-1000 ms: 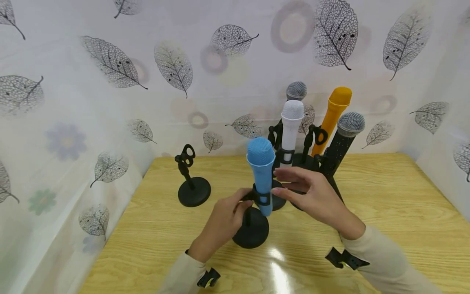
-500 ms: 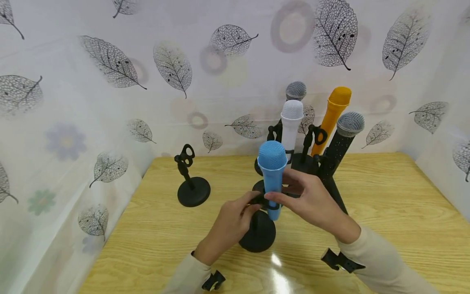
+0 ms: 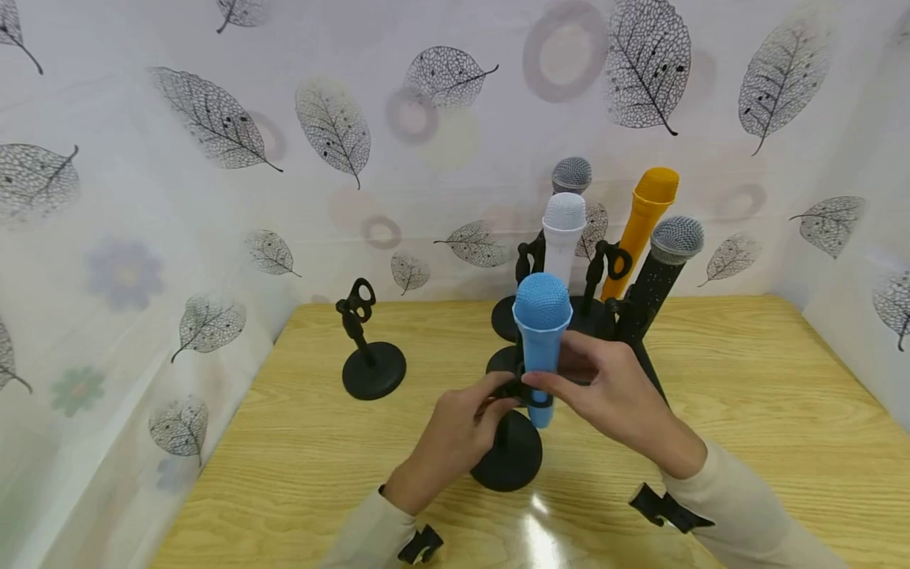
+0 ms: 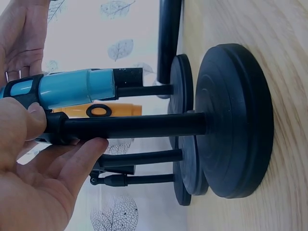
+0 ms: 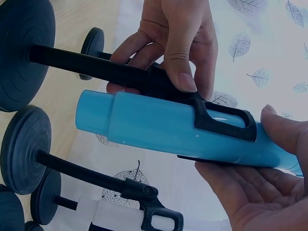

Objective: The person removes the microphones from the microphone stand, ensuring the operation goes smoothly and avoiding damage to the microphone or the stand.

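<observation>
A light-blue microphone (image 3: 543, 304) stands nearly upright in the black clip (image 5: 224, 122) of a small stand with a round base (image 3: 506, 458). My left hand (image 3: 451, 431) grips this microphone stand at the joint under the clip, thumb on one side and fingers on the other. On the other side my right hand (image 3: 618, 387) holds the microphone, its thumb and fingers on either side of the body. Seen from the right wrist, the microphone's lower end (image 5: 94, 113) sticks out below the clip. The microphone's head is out of both wrist views.
Behind stand a white microphone (image 3: 565, 237), a yellow microphone (image 3: 643, 225), a black microphone (image 3: 657, 273) and another grey-headed microphone (image 3: 572, 175). A stand with a bare clip (image 3: 366, 348) is at left on the wooden table (image 3: 298, 474). A leaf-patterned cloth (image 3: 455, 182) hangs behind.
The blue microphone and its stand have moved right and slightly toward me, with the left hand. My right hand has come from beside the microphone to hold it.
</observation>
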Motion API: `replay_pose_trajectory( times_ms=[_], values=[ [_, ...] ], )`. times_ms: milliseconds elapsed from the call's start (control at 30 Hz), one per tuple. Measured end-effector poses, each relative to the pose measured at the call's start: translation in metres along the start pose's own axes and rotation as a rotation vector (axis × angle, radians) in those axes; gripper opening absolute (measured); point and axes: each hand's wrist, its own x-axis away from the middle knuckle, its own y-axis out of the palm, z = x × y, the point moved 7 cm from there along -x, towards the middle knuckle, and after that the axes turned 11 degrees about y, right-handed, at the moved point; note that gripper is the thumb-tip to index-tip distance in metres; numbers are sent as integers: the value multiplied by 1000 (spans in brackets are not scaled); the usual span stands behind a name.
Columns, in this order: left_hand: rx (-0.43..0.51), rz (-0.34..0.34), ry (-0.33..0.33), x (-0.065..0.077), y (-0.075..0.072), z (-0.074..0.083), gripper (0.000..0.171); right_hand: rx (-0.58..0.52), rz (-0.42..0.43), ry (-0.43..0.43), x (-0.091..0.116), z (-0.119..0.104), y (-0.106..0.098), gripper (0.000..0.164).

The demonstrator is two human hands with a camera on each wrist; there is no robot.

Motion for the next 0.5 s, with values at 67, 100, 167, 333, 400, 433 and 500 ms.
replay_pose_trajectory(
  times_ms=[67, 100, 167, 333, 400, 433, 500],
  values=[
    [8, 3, 6, -1, 1, 1, 24, 9, 20, -29, 2, 0, -2, 28],
    [10, 4, 9, -1, 2, 1, 24, 15, 33, -44, 2, 0, -3, 28],
    [4, 2, 18, -2, 4, 2, 24, 25, 61, -76, 4, -1, -5, 29],
    [-27, -3, 46, -5, 8, 5, 26, 38, 123, -137, 9, 0, -9, 34],
    [-33, -2, 57, -5, 9, 6, 26, 39, 137, -150, 10, 0, -10, 35],
    [-34, -2, 62, -5, 9, 7, 26, 39, 142, -154, 11, -1, -10, 35],
    [-41, 4, 72, -5, 10, 7, 26, 39, 145, -161, 11, -1, -10, 35]
  ],
)
